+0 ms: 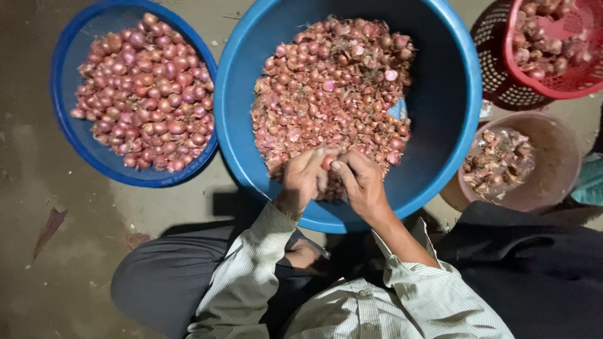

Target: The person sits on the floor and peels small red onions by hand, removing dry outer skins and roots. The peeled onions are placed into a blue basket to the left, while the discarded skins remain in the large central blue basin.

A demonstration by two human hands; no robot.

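The left hand [303, 177] and the right hand [359, 181] met over the near side of a large blue tub [452, 113], fingers curled in, and between them they pinched one small red shallot [327, 162]; most of that shallot was hidden by the fingertips, so only a sliver of its skin showed. Whether either hand also held a knife or other tool could not be made out. The hands hovered just above the near edge of a heap of shallots and loose skins [333, 94] that filled the tub's middle, with bare blue wall showing around it. Striped shirt sleeves [251, 276] ran back from the wrists, and a third hand lay in shadow between the knees, hard to see. To the left of the tub, just beside it on the floor [38, 188], stood a smaller blue basket [66, 125] heaped with smooth, whole purple-red shallots. To the right, partly covered by the tub's rim, sat a brown bowl [559, 163] holding a low pile of brownish peelings and scraps. Above it, cut off by the top right corner, a red basket [565, 81] rested in a darker mesh basket [496, 63] and held more bulbs, too blurred to tell peeled from unpeeled. Dark cloth filled the lower right.
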